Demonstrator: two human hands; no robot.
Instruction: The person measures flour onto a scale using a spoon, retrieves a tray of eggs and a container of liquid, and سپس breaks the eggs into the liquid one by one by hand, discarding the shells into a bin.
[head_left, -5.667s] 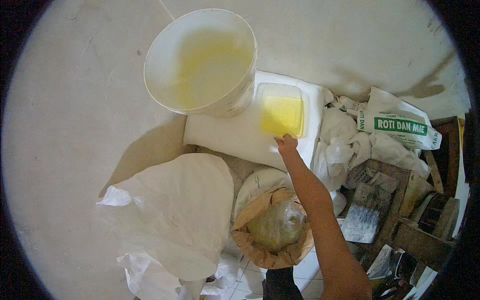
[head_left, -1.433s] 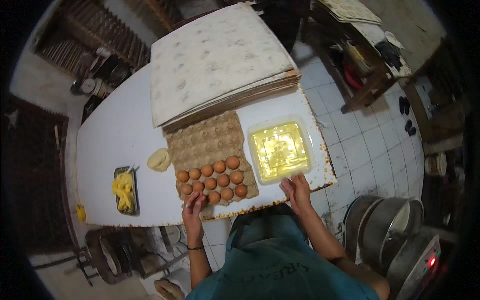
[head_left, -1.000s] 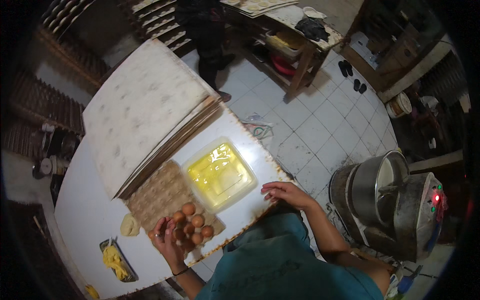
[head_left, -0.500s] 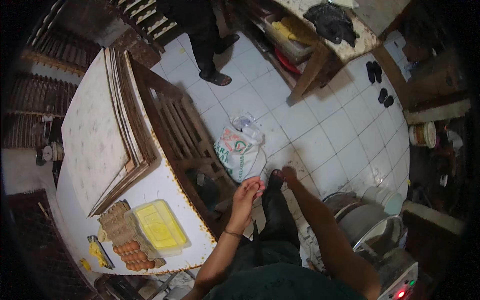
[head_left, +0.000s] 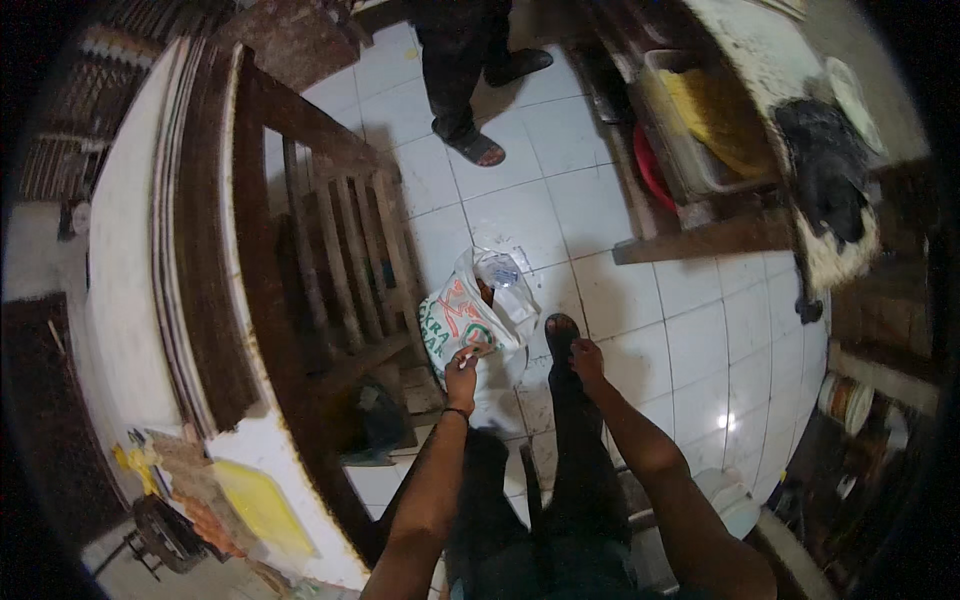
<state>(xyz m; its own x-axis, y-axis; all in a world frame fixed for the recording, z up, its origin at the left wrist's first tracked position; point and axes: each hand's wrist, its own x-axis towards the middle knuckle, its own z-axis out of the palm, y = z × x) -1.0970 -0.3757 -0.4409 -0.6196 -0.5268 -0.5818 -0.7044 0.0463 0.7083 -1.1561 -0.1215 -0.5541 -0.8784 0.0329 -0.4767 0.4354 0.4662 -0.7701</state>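
A white woven plastic sack (head_left: 450, 315) with red and green print slumps on the floor ahead of my feet. Its mouth gapes, and crumpled clear plastic (head_left: 500, 270) and something brown show there. My left hand (head_left: 461, 383) reaches down to the sack's near side, fingertips pinched together over its printed face. Whether they grip the sack or something small cannot be made out. My right hand (head_left: 588, 365) hangs farther right, beside my sandalled foot (head_left: 562, 328), with its fingers curled in and nothing visible in them.
On the left stands a white-topped table (head_left: 250, 425) with stacked boards (head_left: 140, 230), a yellow-lidded container (head_left: 262, 505) and eggs. A co-worker's leg (head_left: 450, 90) is ahead. A plastic bin (head_left: 690, 140) sits under the floury worktable (head_left: 745, 40). A pale bucket (head_left: 735, 505) is at lower right.
My view has shifted down and closer to the floor. My left hand has reached forward onto the sack's front, and more of the sack's mouth shows. My right hand has curled nearby.
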